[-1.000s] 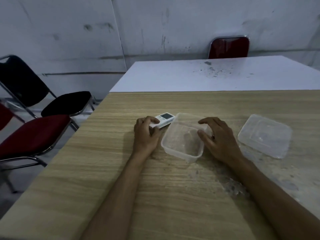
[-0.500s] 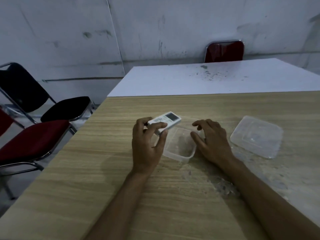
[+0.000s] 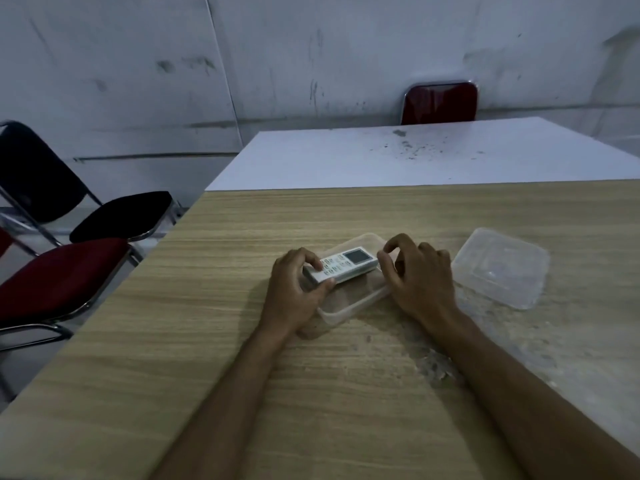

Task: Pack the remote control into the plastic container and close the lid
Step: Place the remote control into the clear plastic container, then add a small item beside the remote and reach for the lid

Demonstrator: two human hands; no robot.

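A white remote control (image 3: 343,267) with a small screen lies slantwise over the open clear plastic container (image 3: 349,304) on the wooden table (image 3: 214,341). My left hand (image 3: 298,289) grips the remote's near end between thumb and fingers. At the container's right side, my right hand (image 3: 420,278) rests with curled fingers touching its rim near the remote's screen end. The clear lid (image 3: 502,266) lies flat on the table to the right, apart from both hands.
A white table (image 3: 415,157) abuts the far edge of the wooden one, with a red chair (image 3: 440,103) behind it. A red chair (image 3: 59,278) and a black chair (image 3: 121,213) stand left of the table's edge.
My left hand lifted the remote from the table beside the container and carried it right, over the container's opening. My right hand stayed at the container's right rim.
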